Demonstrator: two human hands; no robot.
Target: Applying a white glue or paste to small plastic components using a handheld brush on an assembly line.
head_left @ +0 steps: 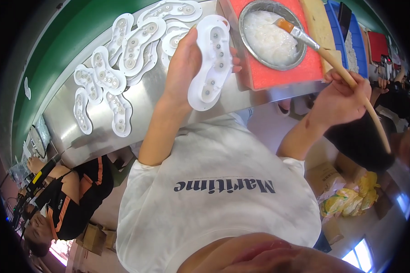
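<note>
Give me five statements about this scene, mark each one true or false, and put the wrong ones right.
1. The left hand holds a white, curved, plastic-looking part. True.
2. Several similar white, curved pieces lie on the shiny steel table. True.
3. The long wooden-handled brush lies on the table. False: the right hand grips its handle.
4. The brush's tip is over the whitish, jelly-like paste in the round metal bowl. True.
5. The bowl sits in a blue plastic tray. False: it sits in or on a red, straight-edged block.
</note>
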